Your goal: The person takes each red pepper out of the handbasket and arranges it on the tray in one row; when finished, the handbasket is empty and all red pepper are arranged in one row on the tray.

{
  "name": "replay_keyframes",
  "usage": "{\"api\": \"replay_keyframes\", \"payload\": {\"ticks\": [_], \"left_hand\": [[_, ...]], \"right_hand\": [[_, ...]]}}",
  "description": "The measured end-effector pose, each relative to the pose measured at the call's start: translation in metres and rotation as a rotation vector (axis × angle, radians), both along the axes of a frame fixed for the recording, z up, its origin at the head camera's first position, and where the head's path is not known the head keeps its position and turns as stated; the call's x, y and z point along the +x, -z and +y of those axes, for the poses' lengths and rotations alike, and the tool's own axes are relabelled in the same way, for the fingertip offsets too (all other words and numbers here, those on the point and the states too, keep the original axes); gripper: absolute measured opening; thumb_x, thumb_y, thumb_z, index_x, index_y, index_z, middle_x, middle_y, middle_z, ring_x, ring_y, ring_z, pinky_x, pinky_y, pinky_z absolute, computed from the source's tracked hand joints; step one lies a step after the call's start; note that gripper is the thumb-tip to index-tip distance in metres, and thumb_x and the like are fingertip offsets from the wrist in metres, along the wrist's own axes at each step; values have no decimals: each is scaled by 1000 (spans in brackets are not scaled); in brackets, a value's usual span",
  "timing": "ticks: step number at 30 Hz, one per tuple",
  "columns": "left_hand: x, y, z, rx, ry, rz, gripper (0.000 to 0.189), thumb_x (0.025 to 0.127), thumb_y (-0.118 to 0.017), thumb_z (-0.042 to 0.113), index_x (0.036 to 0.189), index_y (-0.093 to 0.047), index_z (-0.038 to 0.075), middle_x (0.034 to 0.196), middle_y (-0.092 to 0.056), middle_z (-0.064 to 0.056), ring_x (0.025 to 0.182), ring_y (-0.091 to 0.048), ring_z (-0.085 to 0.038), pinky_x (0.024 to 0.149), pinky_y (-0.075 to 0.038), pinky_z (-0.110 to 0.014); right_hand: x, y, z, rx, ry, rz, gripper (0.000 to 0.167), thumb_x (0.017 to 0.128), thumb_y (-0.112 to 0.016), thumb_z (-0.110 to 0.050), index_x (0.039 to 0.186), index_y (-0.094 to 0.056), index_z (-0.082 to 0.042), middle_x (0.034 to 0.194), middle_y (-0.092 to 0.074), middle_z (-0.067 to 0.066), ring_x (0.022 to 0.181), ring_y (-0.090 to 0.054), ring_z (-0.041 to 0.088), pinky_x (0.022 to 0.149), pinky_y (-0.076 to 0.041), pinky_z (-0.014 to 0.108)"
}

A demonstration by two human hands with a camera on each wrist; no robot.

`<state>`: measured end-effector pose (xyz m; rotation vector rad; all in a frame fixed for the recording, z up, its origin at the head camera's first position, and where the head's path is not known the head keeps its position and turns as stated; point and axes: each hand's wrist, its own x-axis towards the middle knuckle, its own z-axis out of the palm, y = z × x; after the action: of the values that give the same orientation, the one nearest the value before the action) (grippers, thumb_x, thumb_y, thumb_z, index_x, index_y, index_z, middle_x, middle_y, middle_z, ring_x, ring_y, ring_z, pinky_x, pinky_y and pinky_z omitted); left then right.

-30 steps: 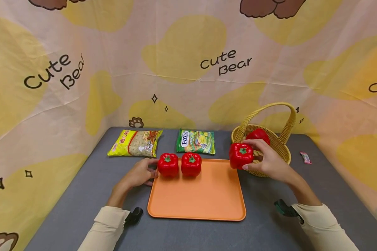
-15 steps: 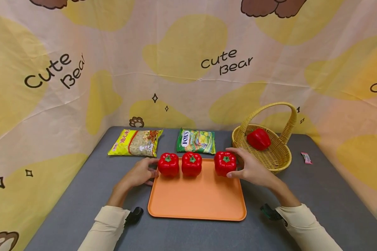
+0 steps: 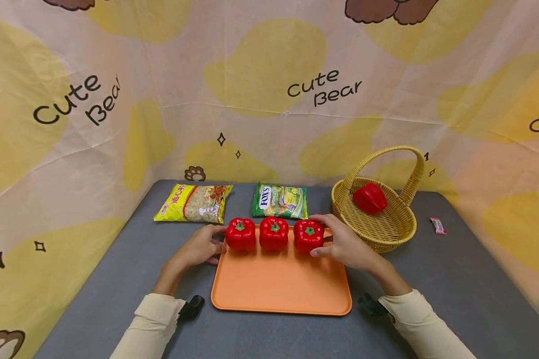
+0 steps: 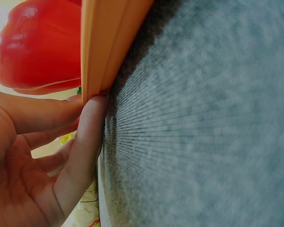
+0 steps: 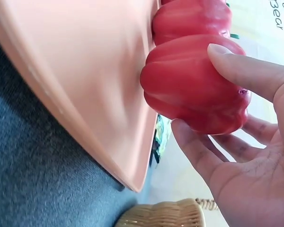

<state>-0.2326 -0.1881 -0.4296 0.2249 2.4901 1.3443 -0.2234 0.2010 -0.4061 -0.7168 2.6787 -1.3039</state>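
Observation:
An orange tray (image 3: pixel 280 284) lies on the grey table, and my left hand (image 3: pixel 203 245) pinches its left rim. The left wrist view shows the thumb (image 4: pixel 47 112) against the rim and a finger on its other side. Two red bell peppers stand in the tray's back part: the left pepper (image 3: pixel 240 235) by my left hand and the middle pepper (image 3: pixel 274 234) beside it. My right hand (image 3: pixel 348 245) holds a third red bell pepper (image 5: pixel 194 85) between thumb and fingers, just right of the middle one, its green stem up.
A wicker basket (image 3: pixel 388 227) with a tall handle stands right of the tray, holding another red pepper (image 3: pixel 370 198) on its side. Behind the tray lie a yellow snack bag (image 3: pixel 193 204) and a green candy bag (image 3: pixel 280 201). A small pink wrapped candy (image 3: pixel 437 225) lies far right.
My right hand has carried the third pepper left from beside the basket, down over the tray, closer to the middle pepper. The left hand keeps its place at the rim.

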Motion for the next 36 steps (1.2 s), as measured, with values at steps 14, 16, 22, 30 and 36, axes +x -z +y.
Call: {"api": "replay_keyframes", "payload": {"ticks": [14, 16, 22, 30, 36], "left_hand": [[0, -1, 0, 1, -3, -9, 56, 97, -63, -3, 152, -49, -8, 118, -72, -20, 103, -74, -28, 68, -67, -39], [1, -1, 0, -2, -3, -7, 56, 97, -63, -3, 152, -49, -8, 116, -72, -20, 103, -74, -28, 68, -67, -39], [1, -1, 0, -4, -1, -3, 56, 97, -63, -4, 151, -49, -8, 116, -72, -20, 103, -74, -28, 67, -67, -39], [2, -2, 1, -6, -8, 0, 56, 97, -62, -3, 151, -49, -8, 119, -71, -21, 103, -74, -28, 68, -67, -39], [1, -2, 1, -7, -9, -4, 56, 97, -62, -3, 152, -49, -7, 119, -71, -20, 102, -74, -27, 68, -67, -39]], "right_hand": [[-3, 4, -5, 45, 20, 39, 86, 81, -93, -17, 154, -49, -3, 137, -58, 14, 124, -61, 30, 99, -60, 46], [-3, 3, -6, 54, 24, 44, 85, 82, -92, -18, 154, -49, -3, 137, -58, 14, 124, -60, 29, 100, -59, 47], [-4, 3, -6, 69, 37, 43, 85, 83, -91, -22, 154, -49, -3, 142, -57, 16, 128, -57, 31, 106, -54, 52], [-3, 2, -5, 39, 39, -4, 88, 82, -92, -21, 156, -46, -4, 145, -54, 18, 131, -56, 33, 106, -55, 53], [1, -2, -4, 49, 37, 2, 88, 83, -91, -25, 156, -47, -5, 147, -54, 16, 131, -56, 33, 108, -53, 56]]}}
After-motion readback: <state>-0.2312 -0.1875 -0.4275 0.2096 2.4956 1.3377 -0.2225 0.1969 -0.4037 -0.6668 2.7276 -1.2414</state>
